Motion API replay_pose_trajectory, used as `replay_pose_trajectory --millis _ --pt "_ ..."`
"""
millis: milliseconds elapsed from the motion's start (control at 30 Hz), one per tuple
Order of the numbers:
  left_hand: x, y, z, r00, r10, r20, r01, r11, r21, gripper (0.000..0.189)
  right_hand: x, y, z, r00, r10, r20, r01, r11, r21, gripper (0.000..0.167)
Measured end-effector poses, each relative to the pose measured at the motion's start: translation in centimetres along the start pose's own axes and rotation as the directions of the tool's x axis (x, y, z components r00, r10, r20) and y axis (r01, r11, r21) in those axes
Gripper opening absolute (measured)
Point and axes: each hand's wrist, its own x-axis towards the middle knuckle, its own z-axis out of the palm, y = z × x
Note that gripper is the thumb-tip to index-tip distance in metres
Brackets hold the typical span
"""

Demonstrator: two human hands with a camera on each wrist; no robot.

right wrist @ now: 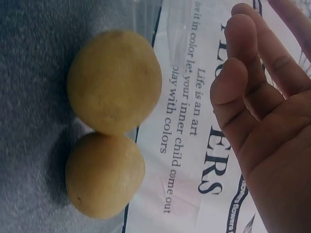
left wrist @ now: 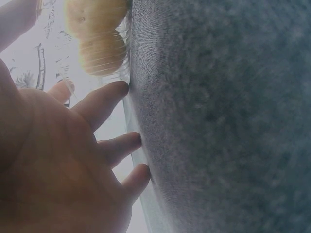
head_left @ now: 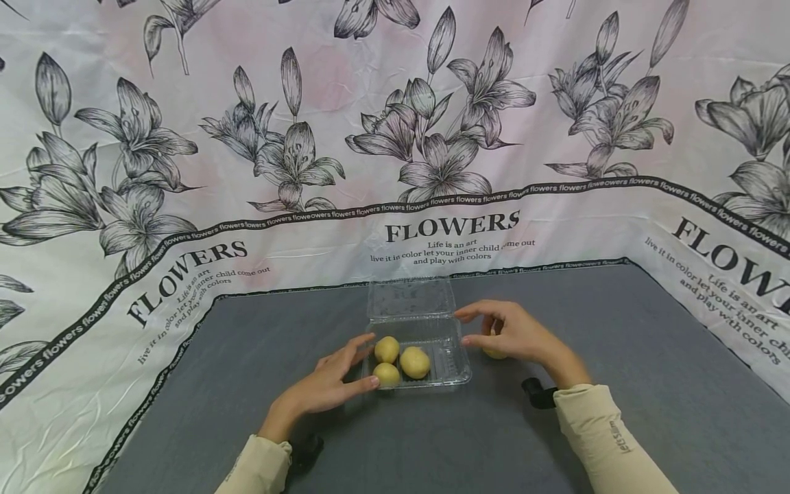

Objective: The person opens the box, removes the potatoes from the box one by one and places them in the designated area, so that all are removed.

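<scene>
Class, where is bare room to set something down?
Bare: the table between the sleeves and left of the left hand; inside the container, its right end. Crowded: its left and middle, holding three potatoes, and right of it, two more potatoes near the right hand.

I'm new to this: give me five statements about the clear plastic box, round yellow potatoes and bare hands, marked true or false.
1. Three round yellow potatoes lie in the clear plastic box. True.
2. The clear plastic lid is closed. False: it stands open at the box's back.
3. The left hand is at the box's left side. True.
4. The right hand grips a potato. False: it holds nothing.
5. The long sleeves are black. False: they are cream.
</scene>
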Motion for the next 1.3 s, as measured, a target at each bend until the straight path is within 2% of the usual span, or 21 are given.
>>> replay_pose_trajectory --millis 467,600,733,1000,1300 --pt "0.0 0.0 0.0 1.000 -0.008 -0.003 0.008 1.000 0.008 0.082 0.5 -0.6 2.1 1.000 -0.011 0.004 0.011 0.998 -0.054 0.042" --pt "0.0 0.0 0.0 1.000 -0.007 -0.004 0.007 1.000 0.006 0.082 0.5 -0.6 2.8 0.998 -0.063 -0.005 0.063 0.997 -0.055 0.040" --pt "-0.1 0.1 -0.1 1.000 -0.009 -0.004 0.009 1.000 0.005 0.082 0.6 -0.7 3.2 0.996 -0.094 0.011 0.095 0.992 -0.078 0.039" --pt "0.0 0.1 0.0 1.000 -0.012 -0.004 0.012 1.000 0.007 0.082 0.8 -1.0 4.1 0.995 -0.073 0.063 0.078 0.993 -0.086 0.042" --pt "0.0 0.2 0.0 1.000 -0.022 -0.002 0.022 1.000 0.009 0.082 1.1 -0.8 5.0 0.990 -0.126 0.070 0.133 0.986 -0.102 0.039"
